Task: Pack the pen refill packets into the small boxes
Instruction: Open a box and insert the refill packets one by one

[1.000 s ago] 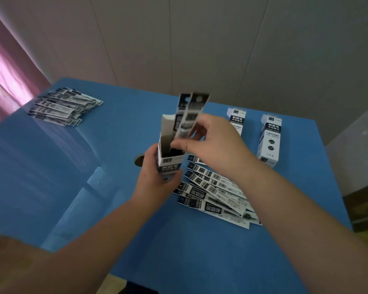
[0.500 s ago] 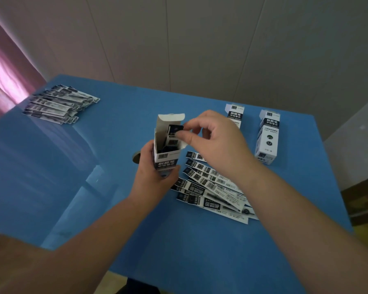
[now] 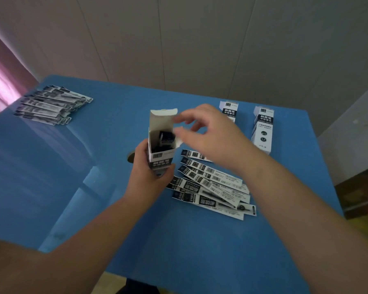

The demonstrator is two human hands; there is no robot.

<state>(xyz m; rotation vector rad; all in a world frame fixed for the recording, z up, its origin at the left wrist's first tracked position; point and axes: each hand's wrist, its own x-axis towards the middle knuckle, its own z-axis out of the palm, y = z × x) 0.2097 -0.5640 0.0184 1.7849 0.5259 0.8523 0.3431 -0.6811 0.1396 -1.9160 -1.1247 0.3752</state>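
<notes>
The worktop (image 3: 200, 240) was smooth, glossy blue; the open box (image 3: 160, 158) looked like matt white card, and the refill packets (image 3: 212, 187) like shiny printed film.

We see bare bench (image 3: 200, 240) across the near middle and the whole left half, room enough for a hand to pass. The fanned packets (image 3: 210, 185) block the stretch just right of the open box (image 3: 160, 149). Behind them two closed boxes (image 3: 262, 130) stand upright near the far right edge, with a narrow lane between them. A second heap of packets (image 3: 51, 105) fills the far left corner. The right hand (image 3: 208, 134) hovers beside the box mouth, its raised flap (image 3: 163, 117) closing the far side.
</notes>
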